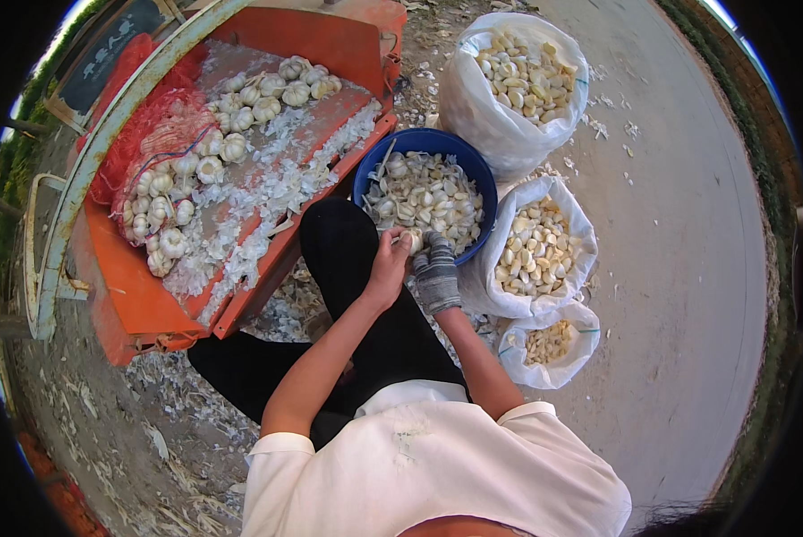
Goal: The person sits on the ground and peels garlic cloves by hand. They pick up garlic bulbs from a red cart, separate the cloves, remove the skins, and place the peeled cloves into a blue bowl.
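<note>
Between my two hands, at the near rim of a blue bucket [480,158], is a garlic bulb [413,240]. Bare fingers of my left hand [389,265] grip it from the left. My right hand [436,272], in a grey striped glove, closes on its right side; its fingertips are partly hidden. Below and beyond the hands, the bucket holds loose garlic cloves [428,194] mixed with papery skins. A thin stick-like piece, perhaps a garlic stem [386,156], leans at the bucket's far left inside.
Left stands an orange metal trailer bed [139,295] with whole garlic bulbs [267,107], a red mesh sack [133,127] and skins. A rusty curved rail [79,174] arches over it. Right of the bucket are a large white sack [475,107], a medium sack [488,282] and a small sack [542,379], all holding cloves.
</note>
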{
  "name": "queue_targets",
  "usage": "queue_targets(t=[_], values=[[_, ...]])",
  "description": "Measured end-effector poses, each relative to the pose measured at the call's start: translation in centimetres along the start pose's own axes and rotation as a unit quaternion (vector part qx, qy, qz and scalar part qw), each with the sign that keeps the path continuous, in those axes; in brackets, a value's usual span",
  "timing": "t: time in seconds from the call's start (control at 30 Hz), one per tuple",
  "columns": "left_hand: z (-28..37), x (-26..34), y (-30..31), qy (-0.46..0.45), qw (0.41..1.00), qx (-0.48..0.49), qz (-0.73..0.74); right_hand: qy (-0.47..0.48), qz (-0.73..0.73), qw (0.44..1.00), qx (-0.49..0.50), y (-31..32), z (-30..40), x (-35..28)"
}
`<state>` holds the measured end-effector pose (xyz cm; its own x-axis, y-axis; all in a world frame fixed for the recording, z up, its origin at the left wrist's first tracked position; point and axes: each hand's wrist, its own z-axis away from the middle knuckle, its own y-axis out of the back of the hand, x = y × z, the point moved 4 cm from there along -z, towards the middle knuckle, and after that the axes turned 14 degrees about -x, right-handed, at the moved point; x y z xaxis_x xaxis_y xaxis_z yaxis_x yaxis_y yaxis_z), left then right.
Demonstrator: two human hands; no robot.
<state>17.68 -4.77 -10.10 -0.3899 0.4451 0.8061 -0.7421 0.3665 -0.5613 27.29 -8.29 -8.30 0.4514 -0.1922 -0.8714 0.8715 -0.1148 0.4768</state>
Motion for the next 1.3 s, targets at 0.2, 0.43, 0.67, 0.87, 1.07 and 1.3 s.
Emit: queue_targets(t=[0.2, 0.43, 0.67, 0.87, 1.07, 1.3], values=[[-0.6, 2.2, -1.3, -0.016, 0.997, -0.053, 0.053, 0.008, -0.148, 0.989, 0.004, 4.3, -3.4, 2.3], [-0.7, 3.9, -2.0, 0.027, 0.988, -0.137, 0.063, 0.075, -0.124, 0.977, -0.158, 3.2, -4.5, -1.4], [-0.4, 3.9, -1.4, 0.000, 0.989, -0.141, -0.051, 0.005, -0.253, 0.940, -0.230, 2.5, -3.5, -2.9], [-2.0, 3.9, -1.1, 0.036, 0.967, -0.116, -0.224, 0.053, -0.027, 0.971, -0.233, 3.7, -4.9, -2.8], [-2.6, 3.5, -0.2, -0.073, 0.913, -0.032, -0.401, 0.106, 0.009, 0.989, -0.101, 1.0, -5.6, -1.8], [-2.5, 3.8, -0.3, 0.010, 0.986, -0.111, -0.121, 0.096, -0.260, 0.956, -0.093, 1.4, -5.3, 1.0]])
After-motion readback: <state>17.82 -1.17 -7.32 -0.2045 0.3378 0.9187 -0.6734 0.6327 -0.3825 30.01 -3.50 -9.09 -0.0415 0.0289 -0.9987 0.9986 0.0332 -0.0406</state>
